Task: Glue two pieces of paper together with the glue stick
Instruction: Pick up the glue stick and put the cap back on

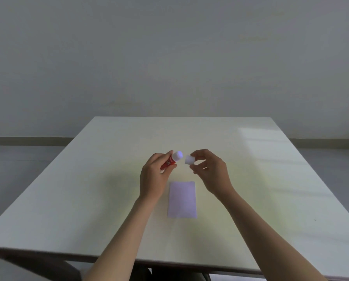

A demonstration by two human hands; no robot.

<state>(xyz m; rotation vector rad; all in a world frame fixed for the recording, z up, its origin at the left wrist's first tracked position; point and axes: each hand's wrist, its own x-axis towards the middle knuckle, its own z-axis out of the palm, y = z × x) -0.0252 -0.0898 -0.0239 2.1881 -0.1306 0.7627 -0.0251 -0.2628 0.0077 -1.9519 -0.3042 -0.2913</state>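
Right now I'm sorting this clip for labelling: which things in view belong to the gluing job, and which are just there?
Part of the job:
- glue stick, red, held in the left hand, uncapped
- white cap, held in the right hand, apart from the stick
- pale purple paper, flat on the table

Just there:
- table, only the work surface; nothing else lies on it

I'm looking into a bare, plain room, more like an office or test room than a home. All I see is a pale square table [250,159] against an unadorned grey wall [169,57] with a dark baseboard [27,140] and grey floor [17,169].
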